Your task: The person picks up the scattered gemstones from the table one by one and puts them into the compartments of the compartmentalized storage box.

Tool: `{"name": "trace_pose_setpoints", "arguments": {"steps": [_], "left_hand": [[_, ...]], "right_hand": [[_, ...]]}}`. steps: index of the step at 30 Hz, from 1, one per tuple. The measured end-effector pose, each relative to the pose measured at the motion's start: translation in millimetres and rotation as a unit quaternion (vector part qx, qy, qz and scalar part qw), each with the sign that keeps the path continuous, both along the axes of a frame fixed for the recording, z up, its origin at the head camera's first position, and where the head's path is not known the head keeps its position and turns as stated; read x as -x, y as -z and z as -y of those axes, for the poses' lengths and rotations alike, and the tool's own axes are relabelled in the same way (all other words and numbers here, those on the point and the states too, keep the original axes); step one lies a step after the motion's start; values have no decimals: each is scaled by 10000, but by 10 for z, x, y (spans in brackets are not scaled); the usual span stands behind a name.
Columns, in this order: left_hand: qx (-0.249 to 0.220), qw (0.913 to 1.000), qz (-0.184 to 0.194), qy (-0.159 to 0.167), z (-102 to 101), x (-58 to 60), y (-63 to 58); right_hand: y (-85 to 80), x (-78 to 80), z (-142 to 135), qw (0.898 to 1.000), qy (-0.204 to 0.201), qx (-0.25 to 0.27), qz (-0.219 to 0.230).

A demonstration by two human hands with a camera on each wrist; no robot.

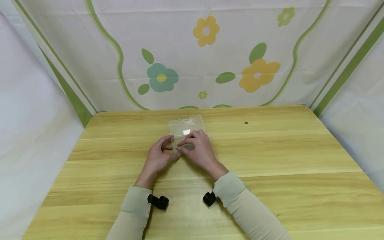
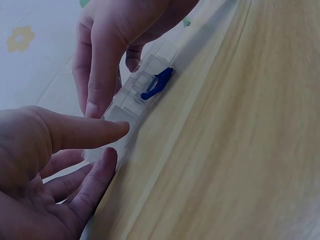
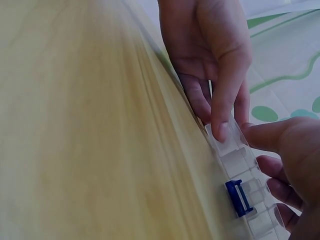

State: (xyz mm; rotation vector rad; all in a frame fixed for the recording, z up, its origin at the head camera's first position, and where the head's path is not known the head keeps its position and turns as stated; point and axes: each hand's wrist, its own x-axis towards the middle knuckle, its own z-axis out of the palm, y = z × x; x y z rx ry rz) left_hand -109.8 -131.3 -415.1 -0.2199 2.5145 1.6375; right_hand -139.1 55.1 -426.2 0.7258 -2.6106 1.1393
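Note:
A clear plastic compartment box [image 1: 176, 141] lies near the back of the table, its see-through lid [image 1: 184, 126] raised toward the backdrop. My left hand [image 1: 158, 157] grips its left front corner, the thumb on the front wall. Over the compartments, my right hand [image 1: 198, 149] bends down, thumb and forefinger close together at the left part of the box. Whether something small sits between those fingertips cannot be made out. On the front wall is a blue latch [image 3: 238, 198], seen in both wrist views.
Farther right on the wooden table [image 1: 270, 150] lies a small dark round piece [image 1: 246, 122]. Behind the table hangs a white cloth backdrop [image 1: 186, 50] with printed flowers. Black wrist cameras sit by both sleeves.

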Motion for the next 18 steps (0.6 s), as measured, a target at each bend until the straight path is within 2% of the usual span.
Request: {"name": "trace_pose_setpoints", "arguments": {"steps": [6, 12, 18], "left_hand": [[70, 10000, 23, 6, 3, -4, -11], [76, 10000, -44, 28, 3, -2, -9], [66, 10000, -41, 1, -15, -7, -11]], "right_hand": [[1, -7, 9, 10000, -23, -34, -86], [-19, 64, -64, 9999, -1, 41, -147], [-66, 190, -293, 9981, 538, 34, 310]]}}
